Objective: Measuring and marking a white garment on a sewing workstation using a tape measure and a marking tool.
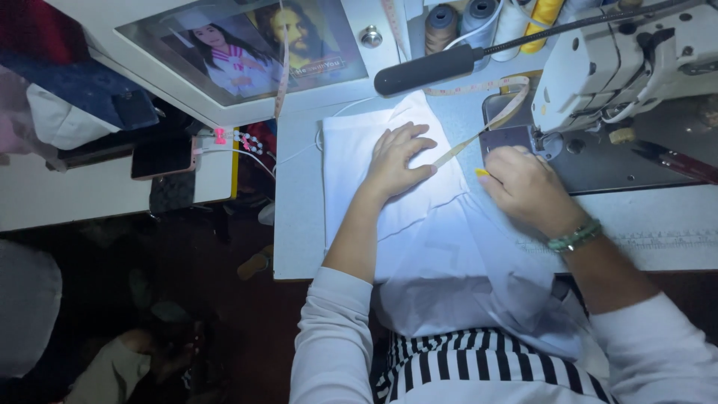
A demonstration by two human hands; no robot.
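Left hand [399, 161] flat on white fabric [419, 224]; fabric's long axis toward sewing machine [621, 60].

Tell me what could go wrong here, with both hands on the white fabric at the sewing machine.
1. The right hand rests right beside the presser foot; its fingers could stray under the needle.
2. The left hand only presses the white fabric flat, and much of the cloth hangs off the table edge, so its weight might drag the seam askew.
3. The measuring tape trails close to the foot and could catch.
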